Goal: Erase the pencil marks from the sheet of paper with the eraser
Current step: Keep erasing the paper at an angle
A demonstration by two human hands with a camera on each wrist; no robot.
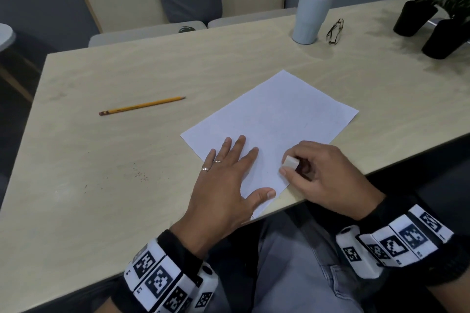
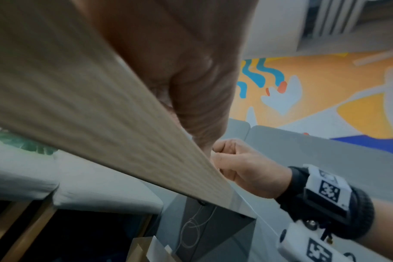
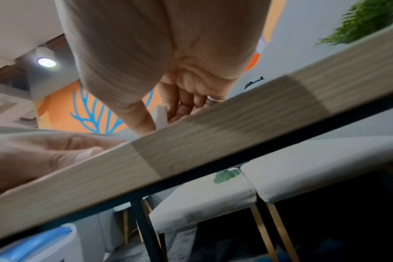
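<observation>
Sheet of paper (image 1: 274,122) lies on the counter (image 1: 127,160), centre-right of frame, turned at an angle, one corner at the near edge. Left hand (image 1: 226,185) flat on its lower left part. Right hand (image 1: 323,175) at the sheet's lower right edge, eraser (image 1: 290,162) in its grip, on the paper. Pencil (image 1: 142,106) left of the sheet, well apart. Tumbler (image 1: 312,14) upper centre-right; glasses (image 1: 335,31) just right of it; plant pots (image 1: 432,30) upper right corner
</observation>
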